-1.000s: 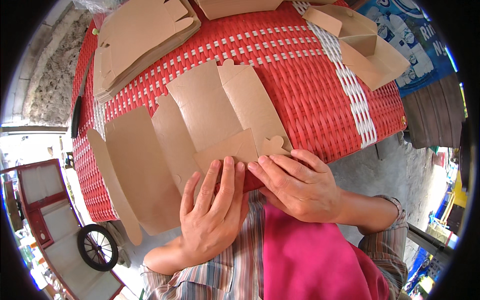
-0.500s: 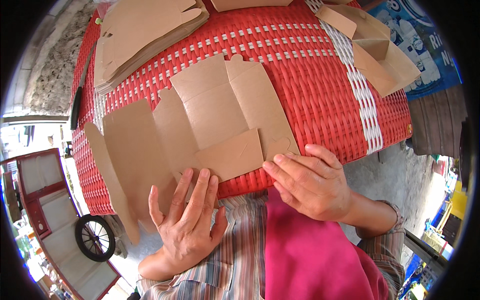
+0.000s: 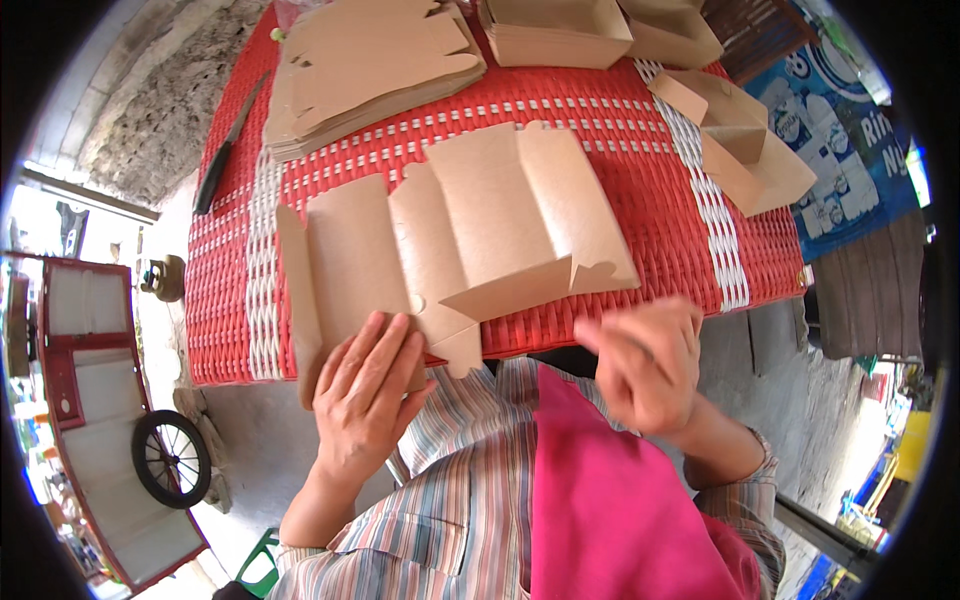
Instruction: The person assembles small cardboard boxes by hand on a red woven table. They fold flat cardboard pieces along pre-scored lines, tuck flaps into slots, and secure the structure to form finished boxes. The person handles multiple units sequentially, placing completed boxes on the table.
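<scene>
A brown cardboard box blank point(image 3: 490, 215) lies unfolded at the near edge of the woven table, its creased panels side by side. Its narrow left flap stands up, and a near flap in the middle is raised at an angle. My left hand point(image 3: 365, 390) rests on the near part of the left panel, fingers stretched out flat on the card. To the right, my right hand point(image 3: 650, 370) is off the card, just beyond the table edge. Its fingers look bent but are smeared by motion, and I see nothing held in them.
The red and white woven table point(image 3: 640, 200) carries a stack of flat box blanks point(image 3: 370, 65) at the far left. Beside it lies a black-handled knife point(image 3: 228, 150). Formed cardboard trays point(image 3: 555, 35) stand at the back, and an opened box point(image 3: 740, 140) sits far right.
My right hand has come off the blank and moved back to the right. The near flap, folded flat before, now stands partly up. My left hand still presses the left panel.
</scene>
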Demonstrator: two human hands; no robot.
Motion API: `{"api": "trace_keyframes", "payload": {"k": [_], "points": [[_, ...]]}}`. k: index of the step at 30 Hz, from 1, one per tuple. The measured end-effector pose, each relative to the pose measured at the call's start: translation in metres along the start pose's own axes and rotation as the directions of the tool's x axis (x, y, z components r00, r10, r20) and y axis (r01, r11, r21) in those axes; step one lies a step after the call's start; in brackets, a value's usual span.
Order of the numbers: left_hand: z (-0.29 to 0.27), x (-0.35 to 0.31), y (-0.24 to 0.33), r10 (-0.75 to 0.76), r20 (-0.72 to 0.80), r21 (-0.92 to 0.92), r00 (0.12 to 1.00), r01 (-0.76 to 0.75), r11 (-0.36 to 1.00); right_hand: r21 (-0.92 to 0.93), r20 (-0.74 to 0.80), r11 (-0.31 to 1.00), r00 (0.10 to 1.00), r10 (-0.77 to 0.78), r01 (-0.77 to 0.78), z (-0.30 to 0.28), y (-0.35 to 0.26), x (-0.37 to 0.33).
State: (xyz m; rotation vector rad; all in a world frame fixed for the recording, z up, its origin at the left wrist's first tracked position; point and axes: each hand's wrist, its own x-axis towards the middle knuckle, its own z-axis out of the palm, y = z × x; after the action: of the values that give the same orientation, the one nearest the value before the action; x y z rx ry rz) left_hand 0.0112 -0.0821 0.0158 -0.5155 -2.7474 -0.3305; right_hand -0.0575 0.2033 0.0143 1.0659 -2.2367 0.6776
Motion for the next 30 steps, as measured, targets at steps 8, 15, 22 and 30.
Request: {"api": "trace_keyframes", "payload": {"k": [8, 15, 22, 30], "points": [[0.005, 0.010, 0.014, 0.018, -0.092, -0.162, 0.996, -0.033, 0.986, 0.044, 0.287, 0.957, 0.914, -0.288, 0.288, 0.030, -0.015, 0.032], [-0.004, 0.003, 0.010, -0.002, -0.039, -0.160, 0.999, -0.004, 0.987, -0.180, 0.239, 0.921, 0.923, -0.301, 0.346, 0.033, -0.025, 0.034], [-0.017, 0.015, 0.001, -0.095, -0.027, -0.323, 0.995, 0.081, 0.943, 0.094, 0.489, 0.950, 0.817, -0.305, 0.298, 0.026, -0.011, 0.074], [-0.003, 0.044, -0.013, -0.263, -0.026, -0.409, 0.964, 0.230, 0.883, 0.275, 0.518, 0.961, 0.848, -0.113, -0.041, 0.056, 0.009, 0.084]]}}
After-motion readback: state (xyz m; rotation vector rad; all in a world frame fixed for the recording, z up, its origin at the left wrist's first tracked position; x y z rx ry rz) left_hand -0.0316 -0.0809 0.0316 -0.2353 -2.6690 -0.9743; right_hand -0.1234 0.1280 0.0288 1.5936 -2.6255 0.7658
